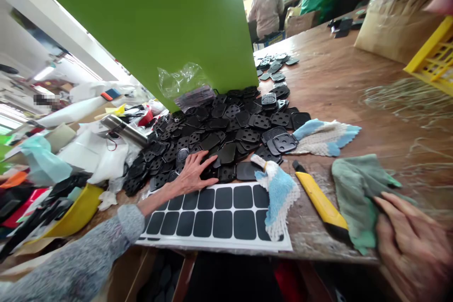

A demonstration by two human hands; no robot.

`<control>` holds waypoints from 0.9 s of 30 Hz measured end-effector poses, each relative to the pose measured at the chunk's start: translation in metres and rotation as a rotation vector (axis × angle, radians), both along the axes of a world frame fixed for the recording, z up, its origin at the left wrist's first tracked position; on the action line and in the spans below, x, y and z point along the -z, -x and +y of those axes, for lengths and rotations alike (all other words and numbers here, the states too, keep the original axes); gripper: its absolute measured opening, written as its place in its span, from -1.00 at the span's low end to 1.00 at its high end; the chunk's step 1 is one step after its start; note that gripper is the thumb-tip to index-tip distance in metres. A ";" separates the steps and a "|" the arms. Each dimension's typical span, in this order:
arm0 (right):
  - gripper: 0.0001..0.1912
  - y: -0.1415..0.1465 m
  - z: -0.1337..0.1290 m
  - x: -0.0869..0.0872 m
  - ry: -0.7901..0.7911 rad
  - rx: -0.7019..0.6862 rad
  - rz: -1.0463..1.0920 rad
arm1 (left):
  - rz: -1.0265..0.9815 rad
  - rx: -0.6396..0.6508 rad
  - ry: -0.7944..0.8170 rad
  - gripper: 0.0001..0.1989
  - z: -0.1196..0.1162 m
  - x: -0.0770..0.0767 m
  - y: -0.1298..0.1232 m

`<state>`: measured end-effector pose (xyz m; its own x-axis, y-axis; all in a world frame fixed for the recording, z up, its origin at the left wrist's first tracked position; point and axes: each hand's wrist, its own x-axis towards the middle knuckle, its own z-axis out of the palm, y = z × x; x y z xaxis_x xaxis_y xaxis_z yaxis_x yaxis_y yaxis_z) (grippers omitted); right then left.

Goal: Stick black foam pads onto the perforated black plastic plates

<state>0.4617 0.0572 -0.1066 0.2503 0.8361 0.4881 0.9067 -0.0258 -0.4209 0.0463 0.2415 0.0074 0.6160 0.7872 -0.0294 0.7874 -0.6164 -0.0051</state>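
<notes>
My left hand [194, 172], fingers spread, rests on the near edge of a pile of black plastic pieces [226, 125]. Just below it lies a white sheet of dark rounded squares [222, 224]. A blue and white cloth [278, 193] covers the sheet's right end. At the right, my right hand [406, 231] has its fingers on a grey-green cloth [357, 198], pinching its edge. Between the two cloths lies a yellow cutter knife [320, 198]. A second blue and white cloth [327, 137] lies farther back, touching the pile.
A tall green panel [159, 23] stands behind the pile, with a clear plastic bag [191, 87] at its foot. A cardboard box [396, 14] and yellow crate [433, 56] are at the back right. Clutter fills the left. A person [267, 7] sits far back.
</notes>
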 end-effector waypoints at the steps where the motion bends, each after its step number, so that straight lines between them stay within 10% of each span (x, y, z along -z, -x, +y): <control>1: -0.45 0.000 0.000 -0.004 -0.019 0.011 -0.005 | -0.015 -0.003 -0.008 -0.38 0.000 0.001 0.005; 14: -0.62 -0.002 0.006 -0.025 -0.054 0.058 -0.114 | -0.141 -0.078 -0.134 -0.40 0.012 0.033 0.067; 20: -0.66 0.085 0.023 -0.071 0.054 -0.186 -0.130 | -0.152 -0.054 -0.209 -0.40 0.015 0.041 0.069; 27: -0.65 0.144 0.068 -0.070 0.169 -0.266 -0.013 | -0.185 -0.060 -0.272 -0.42 0.014 0.043 0.068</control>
